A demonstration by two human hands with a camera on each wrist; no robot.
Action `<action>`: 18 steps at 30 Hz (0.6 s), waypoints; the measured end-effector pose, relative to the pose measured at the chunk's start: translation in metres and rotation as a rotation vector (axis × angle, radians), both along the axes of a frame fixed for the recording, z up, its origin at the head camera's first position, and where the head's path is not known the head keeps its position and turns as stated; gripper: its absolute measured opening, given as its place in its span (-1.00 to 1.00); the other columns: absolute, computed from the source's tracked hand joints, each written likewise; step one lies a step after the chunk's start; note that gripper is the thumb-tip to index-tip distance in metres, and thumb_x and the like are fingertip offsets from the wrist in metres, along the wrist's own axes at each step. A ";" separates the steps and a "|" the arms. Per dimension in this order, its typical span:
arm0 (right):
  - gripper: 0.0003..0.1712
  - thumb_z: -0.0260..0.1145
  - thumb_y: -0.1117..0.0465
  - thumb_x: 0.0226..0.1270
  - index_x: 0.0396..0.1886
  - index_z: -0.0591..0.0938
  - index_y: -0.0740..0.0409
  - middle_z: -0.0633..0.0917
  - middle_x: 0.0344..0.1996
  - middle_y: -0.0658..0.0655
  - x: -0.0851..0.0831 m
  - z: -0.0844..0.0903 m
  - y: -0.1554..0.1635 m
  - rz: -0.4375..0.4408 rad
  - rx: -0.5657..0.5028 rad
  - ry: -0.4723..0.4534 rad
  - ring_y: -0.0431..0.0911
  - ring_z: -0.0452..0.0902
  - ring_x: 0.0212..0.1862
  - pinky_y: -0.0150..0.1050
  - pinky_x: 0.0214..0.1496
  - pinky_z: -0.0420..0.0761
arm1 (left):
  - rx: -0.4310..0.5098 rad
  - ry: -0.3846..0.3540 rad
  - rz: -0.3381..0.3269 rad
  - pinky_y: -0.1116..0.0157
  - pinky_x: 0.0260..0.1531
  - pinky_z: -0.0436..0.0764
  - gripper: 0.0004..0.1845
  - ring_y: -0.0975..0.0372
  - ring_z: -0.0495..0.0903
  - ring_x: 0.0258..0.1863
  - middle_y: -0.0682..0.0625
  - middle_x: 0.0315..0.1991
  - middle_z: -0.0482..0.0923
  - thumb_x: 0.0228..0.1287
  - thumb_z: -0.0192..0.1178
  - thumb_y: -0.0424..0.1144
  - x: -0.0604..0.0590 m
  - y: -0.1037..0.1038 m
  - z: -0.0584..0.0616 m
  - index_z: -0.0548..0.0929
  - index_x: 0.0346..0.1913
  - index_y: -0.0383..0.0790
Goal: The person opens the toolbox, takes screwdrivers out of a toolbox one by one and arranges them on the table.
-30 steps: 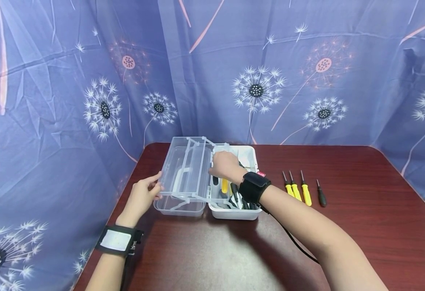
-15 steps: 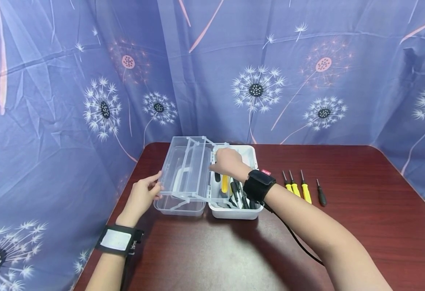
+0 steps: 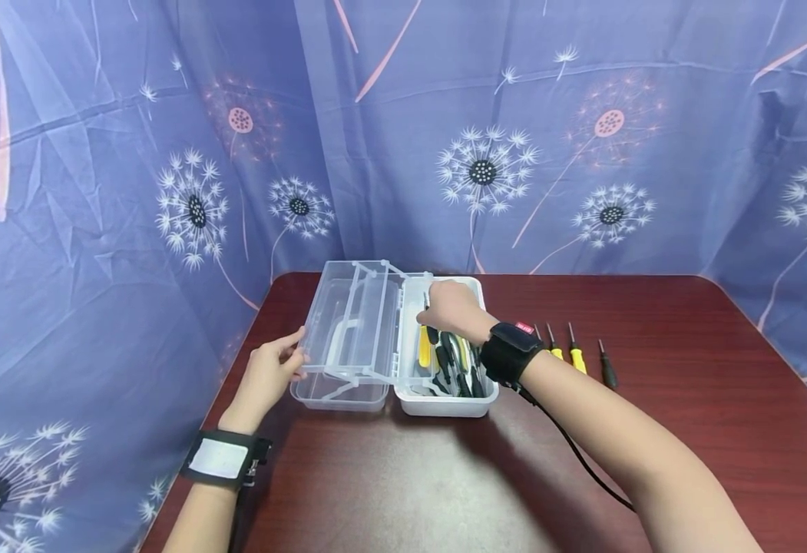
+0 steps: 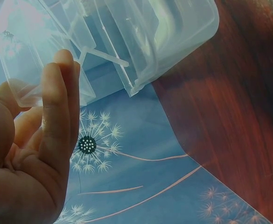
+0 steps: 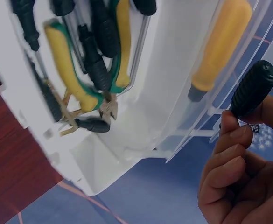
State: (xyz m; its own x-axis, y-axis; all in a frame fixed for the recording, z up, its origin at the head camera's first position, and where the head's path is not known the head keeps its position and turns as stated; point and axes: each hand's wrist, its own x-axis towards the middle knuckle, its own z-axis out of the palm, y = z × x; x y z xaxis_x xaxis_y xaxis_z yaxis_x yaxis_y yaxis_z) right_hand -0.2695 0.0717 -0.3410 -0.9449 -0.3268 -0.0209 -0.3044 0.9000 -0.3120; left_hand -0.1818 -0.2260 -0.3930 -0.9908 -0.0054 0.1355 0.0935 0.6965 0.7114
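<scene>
1. Head view: a white toolbox (image 3: 444,403) stands near the desk's (image 3: 444,476) far left corner, its clear lid (image 3: 348,330) swung open to the left with a clear tray folded out above it. Inside lie yellow- and black-handled tools. Three yellow screwdrivers (image 3: 560,349) and one black one (image 3: 606,369) lie in a row on the desk just right of the box, partly hidden by the right wrist strap.
2. Head view: the left hand (image 3: 265,376) rests at the lid's left edge, fingers nearly straight and touching it. The right hand (image 3: 451,307) is over the box's far end, fingers curled.
3. Left wrist view: the left hand's straight fingers (image 4: 57,107) lie against the clear lid's (image 4: 141,42) corner, gripping nothing.
4. Right wrist view: the right hand (image 5: 241,172) pinches a black-handled screwdriver (image 5: 252,89) by its handle, just beside the tray wall. A yellow-handled screwdriver (image 5: 218,46) lies behind that wall, and pliers (image 5: 80,88) with yellow-green grips lie in the box.
</scene>
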 end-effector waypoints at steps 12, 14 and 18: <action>-0.47 0.36 0.00 0.14 -0.81 0.27 -0.01 0.18 -0.78 -0.07 -0.001 -0.001 0.025 -0.087 0.049 -0.021 -0.14 0.19 -0.63 -0.31 -0.60 0.18 | -0.003 -0.013 0.005 0.36 -0.42 0.70 -0.51 0.26 0.69 -0.52 -0.26 -0.25 0.73 0.35 0.09 -0.34 0.002 0.001 0.002 0.41 0.34 -0.26; -0.46 0.37 -0.06 0.14 -0.81 0.29 -0.01 0.19 -0.79 -0.07 -0.001 -0.002 0.028 -0.098 0.055 -0.019 -0.14 0.21 -0.64 -0.32 -0.59 0.21 | -0.004 -0.014 0.004 0.37 -0.43 0.69 -0.50 0.26 0.69 -0.52 -0.26 -0.24 0.73 0.35 0.09 -0.34 0.001 0.001 0.002 0.40 0.34 -0.26; -0.45 0.40 -0.11 0.11 -0.80 0.31 0.00 0.21 -0.78 -0.06 -0.001 -0.002 0.037 -0.114 0.065 -0.002 -0.13 0.24 -0.64 -0.31 -0.58 0.23 | -0.012 -0.012 0.001 0.39 -0.44 0.68 -0.50 0.26 0.70 -0.53 -0.25 -0.24 0.74 0.35 0.09 -0.33 0.001 0.002 0.002 0.40 0.34 -0.26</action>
